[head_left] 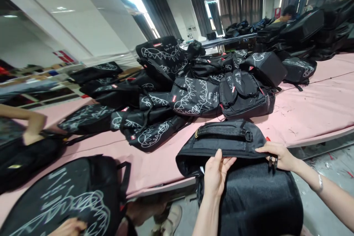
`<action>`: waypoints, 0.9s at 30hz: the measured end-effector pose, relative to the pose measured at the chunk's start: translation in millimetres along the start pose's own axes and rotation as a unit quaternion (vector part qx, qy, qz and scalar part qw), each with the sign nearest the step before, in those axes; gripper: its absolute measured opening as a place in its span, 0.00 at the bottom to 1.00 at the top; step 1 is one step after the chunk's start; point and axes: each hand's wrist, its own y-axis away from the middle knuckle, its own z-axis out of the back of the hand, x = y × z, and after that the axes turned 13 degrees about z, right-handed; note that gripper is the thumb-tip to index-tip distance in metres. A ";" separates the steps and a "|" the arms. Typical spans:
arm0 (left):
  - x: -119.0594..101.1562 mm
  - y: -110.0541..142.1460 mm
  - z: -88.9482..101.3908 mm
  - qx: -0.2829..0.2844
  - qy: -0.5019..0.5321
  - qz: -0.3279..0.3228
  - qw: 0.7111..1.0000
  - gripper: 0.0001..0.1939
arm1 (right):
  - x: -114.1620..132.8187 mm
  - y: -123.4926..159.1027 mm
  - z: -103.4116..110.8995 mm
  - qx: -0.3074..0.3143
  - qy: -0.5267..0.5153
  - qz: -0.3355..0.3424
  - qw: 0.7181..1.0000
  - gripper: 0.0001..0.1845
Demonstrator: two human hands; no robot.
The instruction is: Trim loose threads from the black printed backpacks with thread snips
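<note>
A black backpack [260,202] stands upright in front of me at the table edge, its top opened. Its top panel, with a carry handle [224,132], is tipped back toward the table. My left hand [215,175] is closed on the near edge of that panel. My right hand [280,156] pinches the panel's right corner, where dark zipper pulls [272,162] hang beneath the fingers. A small red piece [267,139] shows beside the right fingertips; its kind I cannot make out. The bag's inside is in shadow.
Several black bags with white scribble prints [193,96] are heaped on the pink-covered table [312,107]. At the lower left a co-worker's hand [70,227] touches a printed bag [80,188]. Another person's arm [30,121] reaches in at far left. Dark bags [301,27] are stacked behind.
</note>
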 end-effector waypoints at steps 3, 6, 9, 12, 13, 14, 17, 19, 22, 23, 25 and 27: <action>7.7 0.5 1.0 -0.012 -0.009 -0.027 1.000 0.15 | 6.2 -11.3 16.7 0.053 -0.027 -0.039 0.997 0.16; 19.3 -1.2 3.4 -0.015 -0.026 -0.055 0.998 0.14 | 12.4 -26.9 31.5 0.046 -0.032 -0.062 0.996 0.14; 32.4 -4.3 6.0 -0.015 -0.071 -0.068 0.995 0.14 | 16.1 -46.7 36.8 -0.023 0.001 -0.091 0.996 0.11; 42.8 -7.4 6.8 -0.027 -0.113 -0.081 0.990 0.15 | 19.7 -70.5 30.4 -0.061 0.053 -0.077 0.994 0.13; 45.1 -8.2 6.6 -0.029 -0.121 -0.086 0.988 0.14 | 21.8 -78.2 25.8 -0.059 0.066 -0.063 0.994 0.14; 46.8 -8.9 6.3 -0.030 -0.127 -0.091 0.987 0.14 | 24.5 -85.3 19.9 -0.050 0.077 -0.049 0.995 0.14; 47.3 -8.7 7.8 -0.024 -0.134 -0.105 0.985 0.15 | 34.7 -97.8 -3.2 -0.011 0.124 -0.035 0.992 0.14; 43.2 -4.9 13.4 -0.026 -0.138 -0.106 0.984 0.17 | 40.5 -97.3 -20.4 -0.004 0.165 -0.036 0.986 0.13; 27.7 9.0 28.5 -0.015 -0.208 -0.049 0.977 0.19 | 44.1 -87.8 -42.1 -0.026 0.214 -0.023 0.976 0.13; 19.3 15.3 33.7 -0.006 -0.247 -0.025 0.969 0.19 | 44.4 -84.1 -47.6 -0.036 0.227 -0.017 0.973 0.13; -2.1 27.8 39.8 -0.014 -0.318 -0.024 0.948 0.18 | 45.5 -78.4 -56.2 -0.054 0.250 -0.006 0.967 0.12; -26.8 36.5 35.9 -0.059 -0.372 -0.103 0.920 0.16 | 48.6 -75.5 -62.8 -0.062 0.272 0.009 0.960 0.13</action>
